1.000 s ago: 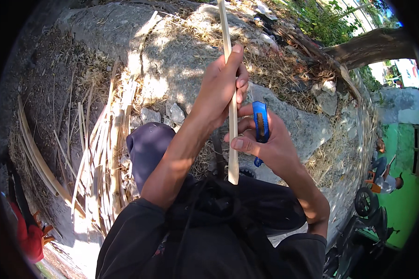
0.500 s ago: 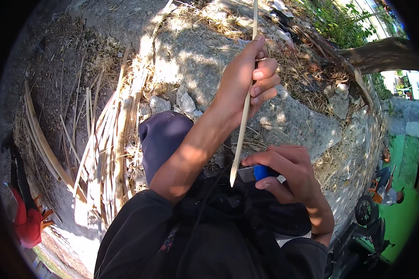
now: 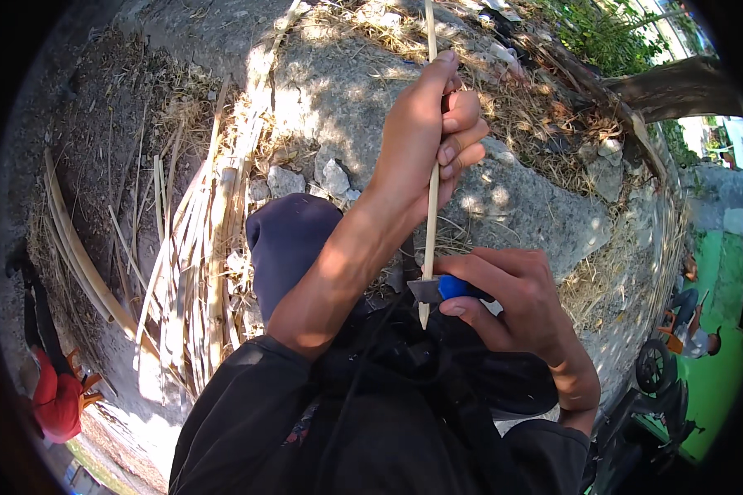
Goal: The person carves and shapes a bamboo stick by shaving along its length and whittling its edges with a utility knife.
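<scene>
My left hand [image 3: 442, 124] is closed around a thin, pale wooden stick [image 3: 432, 219], probably bamboo, held nearly upright in the picture. The stick runs off the top edge and ends in a point just above my lap. In my right hand [image 3: 512, 297] is a short-bladed knife [image 3: 454, 287] with a blue handle, pinched between thumb and fingers. Its grey blade lies across the stick a little above the pointed tip. Part of the handle is hidden by my fingers.
A pile of long split bamboo strips [image 3: 194, 264] lies to my left, beside a curved bamboo length [image 3: 78, 247]. Ahead is a large grey rock [image 3: 347, 99] with dry straw. A tree trunk [image 3: 677, 89], a motorcycle [image 3: 648, 404] and seated people are farther off.
The knife blade has moved left, from beside the stick to across it near the tip. My left hand has shifted slightly left and up, and the stick stands more upright.
</scene>
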A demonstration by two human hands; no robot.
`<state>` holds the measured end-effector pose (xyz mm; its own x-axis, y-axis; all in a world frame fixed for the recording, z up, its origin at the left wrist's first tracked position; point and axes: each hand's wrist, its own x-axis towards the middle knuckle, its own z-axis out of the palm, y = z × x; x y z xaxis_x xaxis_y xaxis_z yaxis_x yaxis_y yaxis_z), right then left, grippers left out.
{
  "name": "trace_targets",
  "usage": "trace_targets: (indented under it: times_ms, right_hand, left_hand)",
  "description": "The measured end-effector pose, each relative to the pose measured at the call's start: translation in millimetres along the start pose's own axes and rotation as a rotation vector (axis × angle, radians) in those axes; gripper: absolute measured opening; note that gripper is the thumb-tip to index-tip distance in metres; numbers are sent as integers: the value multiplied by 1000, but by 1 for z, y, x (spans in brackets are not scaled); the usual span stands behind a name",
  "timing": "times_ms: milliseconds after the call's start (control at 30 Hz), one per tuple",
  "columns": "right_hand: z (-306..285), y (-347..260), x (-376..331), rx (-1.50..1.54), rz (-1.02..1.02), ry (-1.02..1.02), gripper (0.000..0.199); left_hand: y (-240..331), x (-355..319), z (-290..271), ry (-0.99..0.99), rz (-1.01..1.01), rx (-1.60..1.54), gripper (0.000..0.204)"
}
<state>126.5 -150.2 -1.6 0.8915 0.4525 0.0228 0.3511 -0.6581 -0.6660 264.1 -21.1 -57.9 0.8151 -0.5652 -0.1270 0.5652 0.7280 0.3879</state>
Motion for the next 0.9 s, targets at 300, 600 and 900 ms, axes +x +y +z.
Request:
trace_targets:
  times_ms: [300, 600, 900]
  right_hand:
    - [-9, -7, 4, 428, 156, 83, 39]
    - [3, 8, 12, 866, 558, 70, 37]
    - [-17, 22, 19, 918, 432, 452, 28]
  left_hand:
    - [6, -2, 7, 65, 198, 185, 36]
    - [24, -6, 6, 76, 519, 402, 37]
    - [83, -34, 2, 174, 493, 660, 34]
